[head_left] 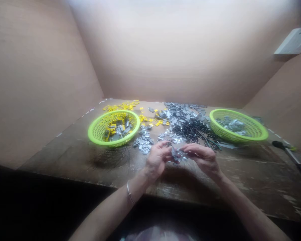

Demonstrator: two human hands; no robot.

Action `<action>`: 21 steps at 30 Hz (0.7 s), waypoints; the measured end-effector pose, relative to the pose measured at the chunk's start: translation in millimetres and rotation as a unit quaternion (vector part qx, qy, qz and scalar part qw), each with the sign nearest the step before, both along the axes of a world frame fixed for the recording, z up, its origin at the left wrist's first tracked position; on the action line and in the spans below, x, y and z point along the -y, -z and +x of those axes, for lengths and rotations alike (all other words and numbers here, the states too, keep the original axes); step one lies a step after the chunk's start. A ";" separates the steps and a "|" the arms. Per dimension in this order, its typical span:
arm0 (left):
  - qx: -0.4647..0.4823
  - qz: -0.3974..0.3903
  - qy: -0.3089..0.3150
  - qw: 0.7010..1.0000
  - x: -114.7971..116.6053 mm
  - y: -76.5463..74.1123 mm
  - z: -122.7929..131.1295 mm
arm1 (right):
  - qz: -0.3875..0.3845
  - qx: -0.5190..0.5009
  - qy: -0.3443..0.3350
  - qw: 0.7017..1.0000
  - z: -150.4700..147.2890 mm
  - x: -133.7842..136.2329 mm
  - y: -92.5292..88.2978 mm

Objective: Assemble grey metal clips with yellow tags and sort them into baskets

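My left hand (157,159) and my right hand (202,160) meet in front of me, a little above the worn wooden table (65,157). Between their fingertips is a small grey part (176,154), with several loose pieces near it. My fingers hide much of it. Just beyond my left hand lies a heap of grey pieces (143,142). Beyond my right hand is a dark mass of small black parts (190,130), with a thin dark-handled tool (208,140) lying at its edge.
Two lime-green plastic baskets hold parts: the left basket (97,132) has mixed yellow and grey pieces, the right basket (240,134) grey ones. Yellow pieces (117,106) lie scattered at the back. A black-handled tool (294,160) lies at the right edge. Tan walls (45,83) surround the table.
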State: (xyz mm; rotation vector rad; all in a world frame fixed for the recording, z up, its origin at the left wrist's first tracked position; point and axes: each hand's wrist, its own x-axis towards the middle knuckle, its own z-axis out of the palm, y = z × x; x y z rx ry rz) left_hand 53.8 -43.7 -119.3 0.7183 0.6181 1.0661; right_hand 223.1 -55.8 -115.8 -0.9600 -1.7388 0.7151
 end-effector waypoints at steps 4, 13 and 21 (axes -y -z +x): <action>-0.031 0.036 -0.046 0.998 2.9 1.7 7.3 | 0.041 0.124 0.120 0.984 -9.4 1.3 -9.4; 0.010 -0.013 -0.013 1.000 3.9 6.7 5.4 | -0.017 0.143 0.042 0.989 -23.2 -2.2 -10.6; 0.019 -0.028 -0.022 0.999 3.4 8.6 3.9 | 0.023 0.226 -0.047 0.973 -13.7 8.4 -6.5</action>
